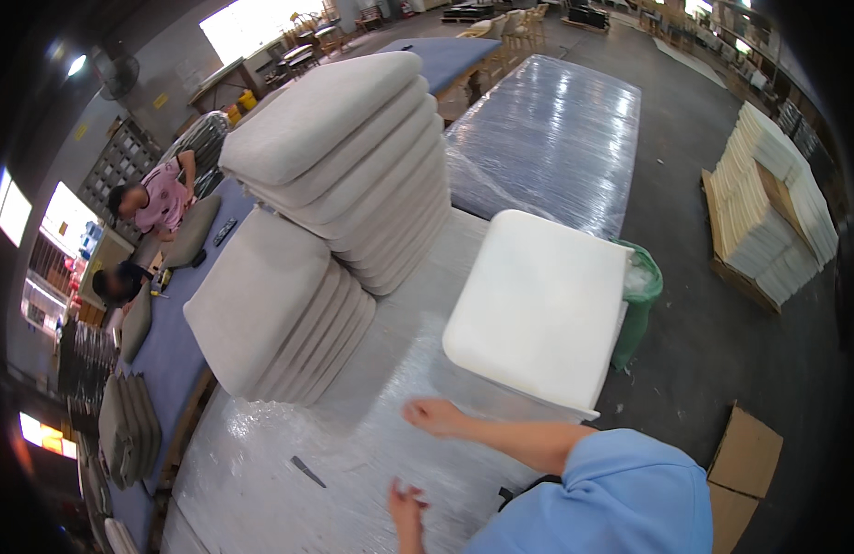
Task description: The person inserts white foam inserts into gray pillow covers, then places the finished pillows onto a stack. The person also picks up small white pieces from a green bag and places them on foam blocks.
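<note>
My right hand hovers over the plastic-wrapped table, its fingers curled in with nothing visible in them; the blue-sleeved arm reaches across from the right. Closer to me, my left hand is raised with its fingers loosely bent and apart, holding nothing. A white seat-shaped cushion or foam pad lies at the table's right side. Two stacks of grey padded seats stand beyond my hands, a tall stack and a lower stack in front of it. A thin dark flat strip or blade lies to the left of my left hand.
A green sack stands against the table's right edge. Another wrapped table adjoins at the back. Stacked white pads sit on the right floor near cardboard. Two people work at a blue-topped table on the left.
</note>
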### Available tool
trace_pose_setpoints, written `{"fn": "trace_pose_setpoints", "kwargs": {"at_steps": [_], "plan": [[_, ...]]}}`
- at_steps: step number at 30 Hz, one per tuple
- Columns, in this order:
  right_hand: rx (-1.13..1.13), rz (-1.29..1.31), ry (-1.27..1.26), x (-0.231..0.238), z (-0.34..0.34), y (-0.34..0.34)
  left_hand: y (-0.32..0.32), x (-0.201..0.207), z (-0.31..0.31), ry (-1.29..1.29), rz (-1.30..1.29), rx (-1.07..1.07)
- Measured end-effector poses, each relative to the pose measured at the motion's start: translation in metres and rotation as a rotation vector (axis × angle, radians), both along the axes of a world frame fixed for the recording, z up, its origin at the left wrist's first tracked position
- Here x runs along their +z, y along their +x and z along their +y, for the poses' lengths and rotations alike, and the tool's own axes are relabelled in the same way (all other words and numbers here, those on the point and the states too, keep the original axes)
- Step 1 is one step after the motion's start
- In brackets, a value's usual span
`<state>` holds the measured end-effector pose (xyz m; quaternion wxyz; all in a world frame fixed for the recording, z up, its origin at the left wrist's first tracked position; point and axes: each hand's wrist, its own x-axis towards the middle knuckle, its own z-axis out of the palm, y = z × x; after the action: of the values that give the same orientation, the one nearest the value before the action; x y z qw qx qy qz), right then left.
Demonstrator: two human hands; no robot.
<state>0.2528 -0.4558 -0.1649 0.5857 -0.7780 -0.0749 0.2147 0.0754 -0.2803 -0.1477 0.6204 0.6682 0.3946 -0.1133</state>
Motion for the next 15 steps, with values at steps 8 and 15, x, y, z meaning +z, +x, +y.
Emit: {"fn": "trace_pose_setpoints", "kwargs": {"at_steps": [8,15], "plan": [[0.280,0.412,-0.779,-0.064,-0.250,-0.253,-0.183,-0.005,-0.016,0.042,0.048,-0.432],[-0.507,0.645,-0.961,-0.039,-0.349,-0.276,-0.152,0.021,0.045,0.039,-0.199,0.125]]}}
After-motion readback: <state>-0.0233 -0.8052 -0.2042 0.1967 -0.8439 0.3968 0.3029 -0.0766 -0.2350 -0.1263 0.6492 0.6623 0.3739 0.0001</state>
